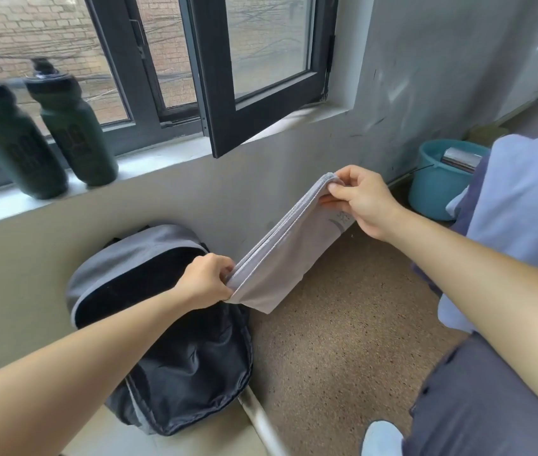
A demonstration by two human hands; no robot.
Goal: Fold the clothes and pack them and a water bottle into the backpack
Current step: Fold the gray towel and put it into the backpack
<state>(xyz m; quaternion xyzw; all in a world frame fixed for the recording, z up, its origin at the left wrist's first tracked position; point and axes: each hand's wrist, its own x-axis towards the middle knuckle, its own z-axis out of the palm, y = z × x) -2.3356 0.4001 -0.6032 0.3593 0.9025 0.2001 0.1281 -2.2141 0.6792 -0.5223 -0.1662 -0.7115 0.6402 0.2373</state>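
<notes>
Both hands pinch the folded grey garment (289,248): left hand (207,280) low, right hand (361,199) high.

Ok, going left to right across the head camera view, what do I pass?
left bottle → right bottle → backpack → cloth → bucket

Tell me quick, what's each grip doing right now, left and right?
Left grip: closed, pinching the lower end of the folded grey garment.
Right grip: closed, pinching the garment's upper end.
</notes>
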